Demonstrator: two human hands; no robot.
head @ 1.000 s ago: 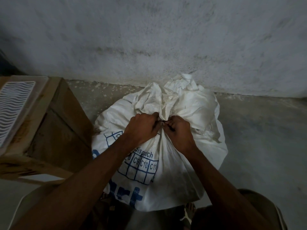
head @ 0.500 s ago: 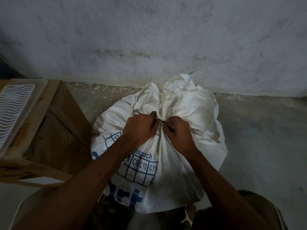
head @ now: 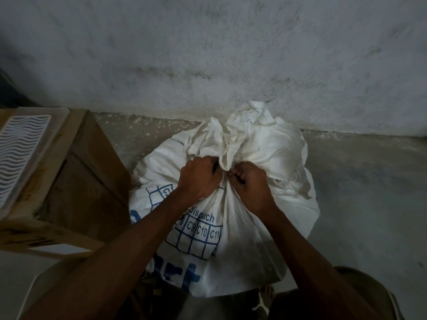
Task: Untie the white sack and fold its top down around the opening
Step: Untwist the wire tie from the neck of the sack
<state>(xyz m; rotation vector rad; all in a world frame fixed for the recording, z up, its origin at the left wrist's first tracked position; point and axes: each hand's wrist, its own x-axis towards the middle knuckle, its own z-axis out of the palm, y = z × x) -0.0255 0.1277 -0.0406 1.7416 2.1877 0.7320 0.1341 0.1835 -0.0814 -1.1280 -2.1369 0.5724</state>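
Head view: both hands (head: pixel 225 181) pinch the white sack (head: pixel 242 227) at its neck.

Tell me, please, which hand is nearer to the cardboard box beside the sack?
Left. The left hand grips the sack at its tied neck, on the side facing the box; the right hand grips the neck on the far side.

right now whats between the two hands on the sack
The sack's bunched, tied neck sits between left hand and right hand, in the head view.
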